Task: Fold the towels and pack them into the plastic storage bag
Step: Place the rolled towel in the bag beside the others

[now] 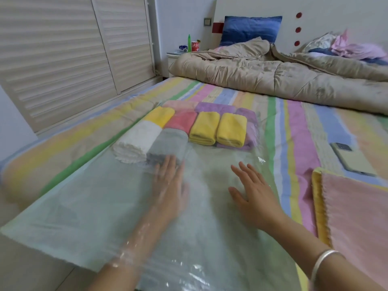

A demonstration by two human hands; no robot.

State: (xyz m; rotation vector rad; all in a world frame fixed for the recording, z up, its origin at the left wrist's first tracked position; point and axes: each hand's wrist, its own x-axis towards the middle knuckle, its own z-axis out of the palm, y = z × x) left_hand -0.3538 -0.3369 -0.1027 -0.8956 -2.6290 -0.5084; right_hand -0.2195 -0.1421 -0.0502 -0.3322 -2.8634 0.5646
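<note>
Daylight in a bedroom: pastel-striped bed sheet (pixel 294 127) across the mattress, rumpled beige quilted comforter (pixel 273 74) bunched near a blue pillow (pixel 249 28), white louvred sliding doors (pixel 63 59) at left, white bedside table (pixel 172 58) beside a white headboard with red dots (pixel 336 17).

Clear plastic storage bag (pixel 94 206) lies flat on bed (pixel 298 122). Inside, far end: folded towels (pixel 202 129) packed side by side: white, grey, red, yellow, purple. Outside, at rt: pink towel (pixel 361 206) spread over yellow towel (pixel 318 198).
</note>
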